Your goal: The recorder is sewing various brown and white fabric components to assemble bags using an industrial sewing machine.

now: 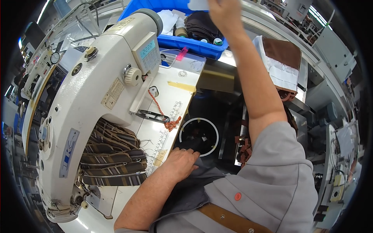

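on the far left i see the white sewing machine [83,116] lying across the table [176,99], with a heap of brown striped fabric pieces [112,155] bunched under its arm. just right of that heap, a pair of thread snips [152,115] on a beaded orange cord [165,112] rests on the table's printed ruler. my left hand [179,163] lies palm down at the table's near edge, fingers spread flat and clamped on nothing, touching dark grey cloth [190,186] beside a white-rimmed round opening [199,136]. further right, my right arm stretches up and away; my right hand [225,13] is at the top edge of the view, pinched on a pale scrap [197,4] over the blue bin [186,40], which holds dark fabric and thread spools. right of the arm, a stack of brown and white pieces [280,64] sits on a metal shelf.
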A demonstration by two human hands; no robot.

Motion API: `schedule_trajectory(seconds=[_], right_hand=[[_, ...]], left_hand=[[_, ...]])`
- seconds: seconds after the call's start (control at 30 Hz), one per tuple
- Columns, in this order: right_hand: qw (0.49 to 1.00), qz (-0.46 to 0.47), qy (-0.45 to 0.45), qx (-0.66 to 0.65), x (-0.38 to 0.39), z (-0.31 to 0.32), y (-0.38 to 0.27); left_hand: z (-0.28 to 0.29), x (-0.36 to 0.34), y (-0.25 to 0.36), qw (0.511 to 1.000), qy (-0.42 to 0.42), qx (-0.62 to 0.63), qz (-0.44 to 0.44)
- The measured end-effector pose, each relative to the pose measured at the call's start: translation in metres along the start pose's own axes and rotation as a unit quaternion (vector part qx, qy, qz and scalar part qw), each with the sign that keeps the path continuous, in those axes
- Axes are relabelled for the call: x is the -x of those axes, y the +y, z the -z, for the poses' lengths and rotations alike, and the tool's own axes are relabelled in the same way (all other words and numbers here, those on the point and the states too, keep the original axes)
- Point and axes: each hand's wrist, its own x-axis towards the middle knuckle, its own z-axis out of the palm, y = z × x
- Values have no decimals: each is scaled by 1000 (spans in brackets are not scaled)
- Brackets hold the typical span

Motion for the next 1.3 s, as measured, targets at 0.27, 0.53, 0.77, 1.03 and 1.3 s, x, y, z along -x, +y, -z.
schedule_trajectory(seconds=[0.27, 0.53, 0.77, 1.03, 1.3], right_hand=[[933, -116, -319, 121, 35, -165, 82], [897, -295, -224, -241, 77, -85, 31], [774, -455, -315, -308, 183, 122, -52], [788, -584, 20, -194, 241, 306, -8], [725, -659, 58, -194, 233, 312, 3]], left_hand=[[-2, -5, 1, 1000, 12, 22, -9], [1, -4, 1, 1000, 13, 18, -11], [5, -1, 2, 1000, 25, 1, -6], [-10, 5, 13, 993, 9, -113, 29], [-38, 55, 40, 995, 93, -30, 29]])
